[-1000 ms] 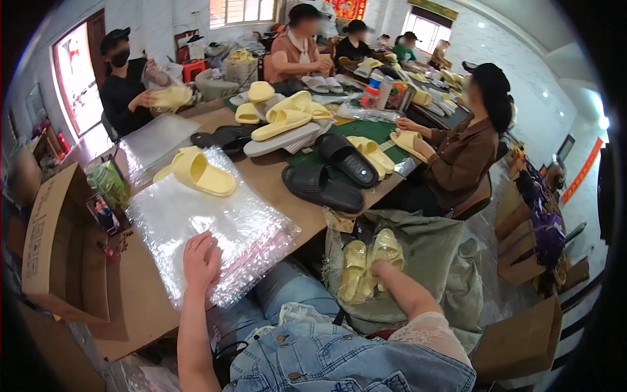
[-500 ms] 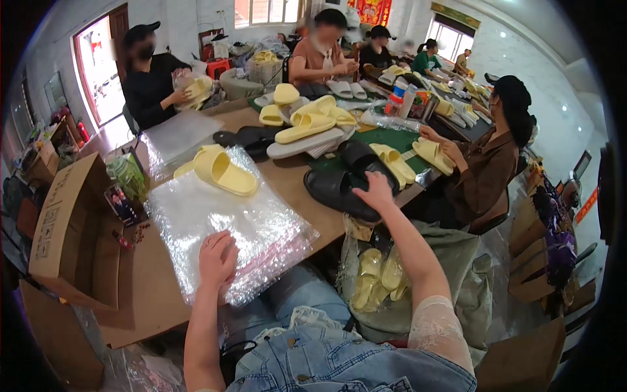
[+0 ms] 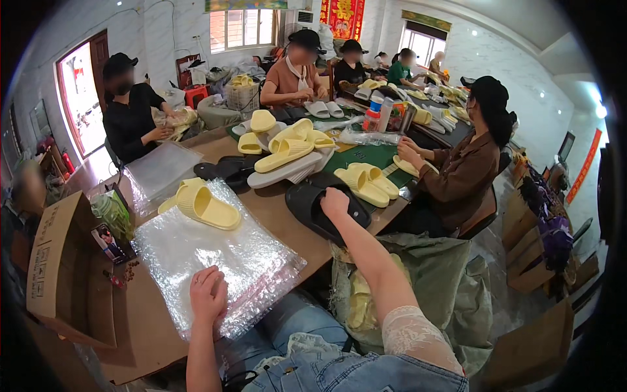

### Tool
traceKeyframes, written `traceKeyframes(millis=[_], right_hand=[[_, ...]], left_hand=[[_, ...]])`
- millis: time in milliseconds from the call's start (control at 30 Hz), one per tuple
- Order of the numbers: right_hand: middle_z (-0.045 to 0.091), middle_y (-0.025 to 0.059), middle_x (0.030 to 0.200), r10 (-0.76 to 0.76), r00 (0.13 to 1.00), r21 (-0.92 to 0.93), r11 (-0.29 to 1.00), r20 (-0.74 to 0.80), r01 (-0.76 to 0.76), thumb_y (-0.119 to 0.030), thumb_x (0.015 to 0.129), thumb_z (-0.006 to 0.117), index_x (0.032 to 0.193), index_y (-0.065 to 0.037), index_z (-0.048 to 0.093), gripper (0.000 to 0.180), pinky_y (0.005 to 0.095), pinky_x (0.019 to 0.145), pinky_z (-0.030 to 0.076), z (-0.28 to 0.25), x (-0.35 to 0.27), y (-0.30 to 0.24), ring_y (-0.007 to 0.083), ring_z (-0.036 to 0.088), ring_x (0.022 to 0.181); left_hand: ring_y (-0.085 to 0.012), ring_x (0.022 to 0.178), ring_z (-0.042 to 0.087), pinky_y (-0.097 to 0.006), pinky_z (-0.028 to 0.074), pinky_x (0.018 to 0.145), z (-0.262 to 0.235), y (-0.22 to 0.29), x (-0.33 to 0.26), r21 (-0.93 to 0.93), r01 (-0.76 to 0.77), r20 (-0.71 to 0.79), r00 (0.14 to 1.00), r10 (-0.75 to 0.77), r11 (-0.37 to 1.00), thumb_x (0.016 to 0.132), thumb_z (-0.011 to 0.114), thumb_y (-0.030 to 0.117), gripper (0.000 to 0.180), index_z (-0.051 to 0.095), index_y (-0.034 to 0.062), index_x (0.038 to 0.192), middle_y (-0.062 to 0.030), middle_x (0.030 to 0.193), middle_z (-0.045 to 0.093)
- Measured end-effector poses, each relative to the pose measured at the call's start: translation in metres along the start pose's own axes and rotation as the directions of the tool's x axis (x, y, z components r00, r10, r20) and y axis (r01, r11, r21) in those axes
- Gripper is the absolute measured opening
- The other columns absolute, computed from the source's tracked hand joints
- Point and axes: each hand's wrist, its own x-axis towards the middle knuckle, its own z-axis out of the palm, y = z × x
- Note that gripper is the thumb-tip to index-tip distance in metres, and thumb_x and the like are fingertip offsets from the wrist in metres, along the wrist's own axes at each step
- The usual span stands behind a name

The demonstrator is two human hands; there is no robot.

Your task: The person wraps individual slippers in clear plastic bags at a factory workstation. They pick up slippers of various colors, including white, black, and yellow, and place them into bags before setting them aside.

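Note:
My right hand (image 3: pixel 336 203) reaches over a pair of black slippers (image 3: pixel 305 208) at the table's near edge. Its fingers are bent and closed at the upper slipper, with the fingertips partly hidden by it. My left hand (image 3: pixel 208 293) rests on a stack of clear plastic bags (image 3: pixel 176 242), holding nothing, fingers loosely bent and slightly apart. On the far part of that stack sits a pair of yellow slippers (image 3: pixel 208 206), one overlapping the other. Another yellow pair (image 3: pixel 366 183) lies just right of the black ones.
A pile of yellow and grey slippers (image 3: pixel 287 157) stands beyond the black pair. An open cardboard box (image 3: pixel 72 281) is at the left. A sack (image 3: pixel 431 261) with yellow slippers hangs by the near edge. At the right a co-worker (image 3: pixel 460 163) handles a yellow slipper.
My right hand has moved slightly left and its fingers have closed at the black slipper. My left hand stays on the bags. The whole view has shifted a little.

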Motion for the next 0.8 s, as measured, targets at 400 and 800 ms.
traceKeyframes(millis=[400,800], right_hand=[[0.063,0.0182,0.111,-0.243,0.97,-0.121,0.962,0.035,0.245,-0.044,0.084,0.07,0.108,0.001,0.066,0.051,0.0459,0.084,0.052,-0.004,-0.063,-0.027,0.0355,0.06,0.105],[0.067,0.0188,0.096,-0.282,0.958,0.077,0.958,0.055,0.277,-0.035,0.085,0.066,0.085,-0.003,0.066,0.032,0.0498,0.078,0.054,0.016,-0.073,-0.019,0.0375,0.067,0.092]], left_hand=[[-0.0328,0.104,0.064,-0.043,0.051,0.093,0.001,0.0,0.003,0.017,-0.046,-0.021,0.999,0.047,0.999,0.076,0.071,0.008,0.022,0.073,0.0055,0.098,-0.0119,0.113,0.071],[-0.0345,0.107,0.062,-0.044,0.05,0.095,0.0,-0.009,-0.002,0.035,-0.037,0.018,0.999,0.036,0.999,0.076,0.073,0.012,0.025,0.072,0.0053,0.1,-0.0118,0.114,0.07]])
